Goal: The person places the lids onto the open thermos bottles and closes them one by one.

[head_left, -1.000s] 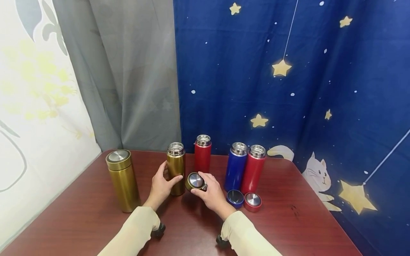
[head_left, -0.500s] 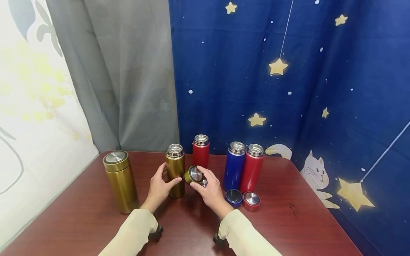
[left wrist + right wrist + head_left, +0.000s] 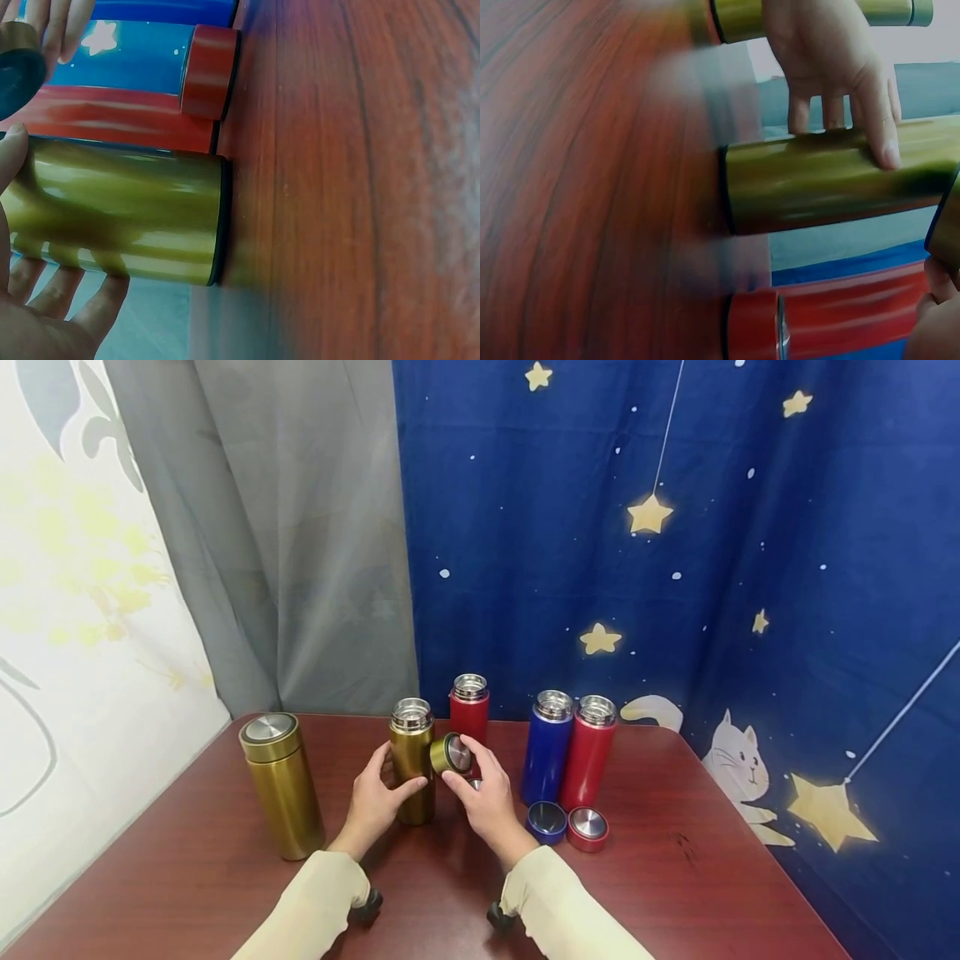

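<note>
An uncapped gold thermos bottle (image 3: pixel 410 756) stands upright on the table, its steel mouth bare. My left hand (image 3: pixel 377 797) grips its body, thumb in front and fingers round the left side. In the right wrist view, this bottle's base (image 3: pixel 739 191) meets the tabletop. My right hand (image 3: pixel 489 800) pinches a gold thermos lid (image 3: pixel 441 755) between thumb and fingers. The lid is held on its side, its steel top facing right, just right of the bottle's upper body. Behind that hand stands an open red thermos bottle (image 3: pixel 469 714), with a red lid (image 3: pixel 212 73) by its base.
A capped gold thermos bottle (image 3: pixel 288 793) stands at the left. To the right, an open blue bottle (image 3: pixel 547 752) and an open red bottle (image 3: pixel 589 760) stand close together. Before them lie a blue lid (image 3: pixel 547 822) and a red lid (image 3: pixel 588 829). Curtains hang behind the table (image 3: pixel 675 877).
My right hand has raised the gold lid and turned it from steel top up to steel top facing right, closer to the bottle. The left hand keeps its grip; the view has shifted slightly.
</note>
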Motion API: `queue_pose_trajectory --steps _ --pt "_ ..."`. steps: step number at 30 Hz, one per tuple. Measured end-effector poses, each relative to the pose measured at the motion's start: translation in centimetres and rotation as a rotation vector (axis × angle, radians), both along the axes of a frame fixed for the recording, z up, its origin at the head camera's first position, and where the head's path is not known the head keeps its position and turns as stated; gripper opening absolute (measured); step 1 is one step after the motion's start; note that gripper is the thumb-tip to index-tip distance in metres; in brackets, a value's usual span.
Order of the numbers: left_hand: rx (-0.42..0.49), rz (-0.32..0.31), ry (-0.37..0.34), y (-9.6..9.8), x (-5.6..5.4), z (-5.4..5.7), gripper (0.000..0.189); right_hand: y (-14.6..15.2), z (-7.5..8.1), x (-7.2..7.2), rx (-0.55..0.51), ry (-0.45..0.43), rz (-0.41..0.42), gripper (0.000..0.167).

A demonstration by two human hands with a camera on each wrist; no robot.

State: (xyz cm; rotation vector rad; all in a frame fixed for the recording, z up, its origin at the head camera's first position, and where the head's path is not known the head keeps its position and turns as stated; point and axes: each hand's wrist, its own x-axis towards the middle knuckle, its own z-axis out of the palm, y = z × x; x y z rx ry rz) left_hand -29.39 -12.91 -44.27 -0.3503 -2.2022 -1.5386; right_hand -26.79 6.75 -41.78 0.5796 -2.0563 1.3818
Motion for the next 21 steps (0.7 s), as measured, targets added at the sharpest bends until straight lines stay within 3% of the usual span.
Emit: queue_pose_trajectory --steps 11,19,21 --pt "0.024 -0.026 -0.002 0.3 0.2 -0.1 0.081 -1.2 1.1 0.0 -0.199 -0.024 0.048 0.050" --pt "0.021 -0.061 -0.028 0.5 0.6 0.1 0.080 -1.5 4.8 2.5 -0.254 -0.004 0.069 0.045" --pt "0.021 -0.069 -0.032 0.6 0.7 0.2 0.081 -1.5 5.1 2.6 -0.261 -0.006 0.069 0.045"
